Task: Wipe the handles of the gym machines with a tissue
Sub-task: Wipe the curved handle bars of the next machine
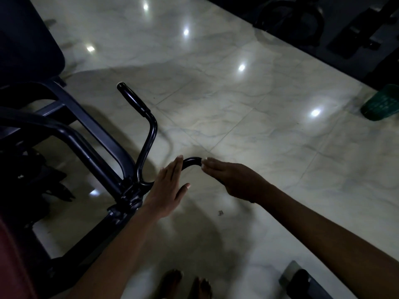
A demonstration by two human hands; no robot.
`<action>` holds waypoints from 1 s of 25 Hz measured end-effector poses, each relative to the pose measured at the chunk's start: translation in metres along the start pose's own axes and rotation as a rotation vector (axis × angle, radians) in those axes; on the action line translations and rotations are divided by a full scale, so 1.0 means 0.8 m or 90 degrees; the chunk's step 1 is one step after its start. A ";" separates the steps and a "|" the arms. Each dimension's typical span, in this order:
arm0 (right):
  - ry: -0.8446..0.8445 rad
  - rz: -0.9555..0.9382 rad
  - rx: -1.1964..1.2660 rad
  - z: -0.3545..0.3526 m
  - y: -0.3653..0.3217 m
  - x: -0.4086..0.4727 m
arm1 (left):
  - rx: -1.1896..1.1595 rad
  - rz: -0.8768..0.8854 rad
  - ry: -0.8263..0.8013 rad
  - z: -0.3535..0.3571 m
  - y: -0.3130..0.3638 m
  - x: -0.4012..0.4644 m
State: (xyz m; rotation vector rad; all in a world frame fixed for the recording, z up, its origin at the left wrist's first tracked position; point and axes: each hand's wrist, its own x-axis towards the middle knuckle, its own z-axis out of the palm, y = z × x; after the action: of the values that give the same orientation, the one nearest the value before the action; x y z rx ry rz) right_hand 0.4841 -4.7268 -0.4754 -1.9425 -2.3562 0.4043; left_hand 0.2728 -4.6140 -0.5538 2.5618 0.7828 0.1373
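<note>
Your left hand (166,188) lay flat, grip relaxed, against the near handle (192,161); your right hand (233,180) covered its far end, its grip hidden, above the floor (259,130).

A black curved machine handle (192,160) arches low over the pale floor, another handle (132,99) upright beside it.

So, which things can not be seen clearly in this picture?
- Tissue: none shows in the head view; the right hand lies over the near handle and could cover one.
- Near handle's grip: hidden under the right hand.
- Left hand: whether its flat fingers touch the bar, cannot tell.
- Machines at top right: too dark, cut by the edge.
- Green basket: cut by the right edge.
- Small floor scrap: too small.
</note>
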 end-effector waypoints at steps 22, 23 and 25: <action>-0.063 -0.551 -0.361 -0.011 0.034 0.005 | -0.002 0.008 -0.009 -0.002 -0.001 -0.001; -0.033 -0.528 -0.330 -0.012 0.029 0.019 | 0.001 0.008 -0.015 -0.003 -0.002 -0.001; 0.017 -0.446 -0.275 -0.010 0.024 0.028 | 0.005 0.014 -0.020 -0.004 -0.003 0.000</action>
State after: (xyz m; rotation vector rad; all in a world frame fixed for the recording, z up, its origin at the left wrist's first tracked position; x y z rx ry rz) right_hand 0.4997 -4.7003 -0.4746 -1.0563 -3.0588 -0.1916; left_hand 0.2705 -4.6111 -0.5517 2.5745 0.7455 0.1014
